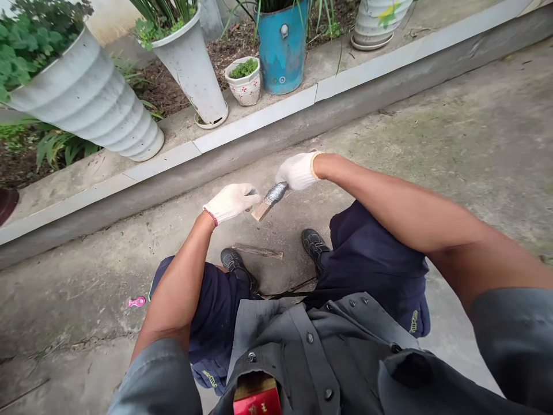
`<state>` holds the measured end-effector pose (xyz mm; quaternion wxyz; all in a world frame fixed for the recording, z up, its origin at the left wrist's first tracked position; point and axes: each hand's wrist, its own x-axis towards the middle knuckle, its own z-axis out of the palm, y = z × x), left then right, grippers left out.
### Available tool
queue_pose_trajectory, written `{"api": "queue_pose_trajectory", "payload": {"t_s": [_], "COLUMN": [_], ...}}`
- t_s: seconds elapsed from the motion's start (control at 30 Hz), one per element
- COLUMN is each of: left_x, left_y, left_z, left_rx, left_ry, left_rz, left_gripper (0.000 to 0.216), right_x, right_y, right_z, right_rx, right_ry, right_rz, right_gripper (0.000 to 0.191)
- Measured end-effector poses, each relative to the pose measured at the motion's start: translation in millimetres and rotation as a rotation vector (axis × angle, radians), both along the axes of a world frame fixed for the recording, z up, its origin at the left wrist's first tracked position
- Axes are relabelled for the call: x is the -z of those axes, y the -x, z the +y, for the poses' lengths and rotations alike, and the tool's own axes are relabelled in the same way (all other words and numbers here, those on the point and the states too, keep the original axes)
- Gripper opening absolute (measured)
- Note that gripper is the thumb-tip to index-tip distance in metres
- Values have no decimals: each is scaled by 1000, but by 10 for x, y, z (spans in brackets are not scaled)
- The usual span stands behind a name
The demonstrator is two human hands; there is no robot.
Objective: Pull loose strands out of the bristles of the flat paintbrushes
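Both my hands wear white knit gloves. My right hand (297,171) is closed around the far end of a short wooden stick wrapped in silvery wire or tape (275,195). Its bare wood end points down toward my left hand (233,202). The left fingers are pinched together right beside that wood end; what they hold, if anything, is too small to make out. On the ground below, between my shoes, lies a thinner wooden stick (258,251) with some wrapping around its middle.
A low tiled ledge (259,127) runs across in front of me. On it stand a ribbed white planter (95,98), a tall white pot (190,69), a small flowered pot (244,86) and a blue bucket (283,55). A pink object (136,301) lies on the concrete at left.
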<state>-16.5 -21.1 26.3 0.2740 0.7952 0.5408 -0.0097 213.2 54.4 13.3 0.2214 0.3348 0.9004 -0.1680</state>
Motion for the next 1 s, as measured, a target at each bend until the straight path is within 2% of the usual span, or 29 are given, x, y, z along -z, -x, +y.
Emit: {"api": "queue_pose_trajectory", "payload": {"t_s": [0.07,0.17,0.23,0.3,0.37,0.47,0.57,0.67,0.8,0.9,1.0], "left_x": [0,70,126,166,188,201,202,181,132,96,52], "left_y": [45,62,36,-8,-59,-119,-145,-143,-119,-72,6], "left_z": [14,28,26,17,6,-7,-9,1,28,49,63], "left_rx": [-25,-67,-131,-216,-273,-293,-251,-221,-162,-54,-43], "left_ry": [29,150,216,209,172,130,114,75,11,-88,-113], "left_rz": [-159,-479,-671,-762,-715,-522,-335,-215,-91,7,6], "left_gripper": [35,42,47,45,36,27,24,26,28,32,35], "right_x": [-24,-97,-166,-231,-262,-204,-60,56,71,22,-23], "right_y": [-126,-234,-228,-173,-98,7,88,165,262,257,137], "right_z": [42,48,33,34,70,181,268,227,35,-59,-59], "right_rx": [19,95,179,274,361,449,462,416,337,207,93], "right_ry": [132,262,250,150,-24,-272,-357,-382,-339,-253,-105], "right_rz": [134,364,463,476,432,301,144,41,-54,-102,-73], "right_gripper": [17,27,33,33,34,38,39,34,30,30,27]}}
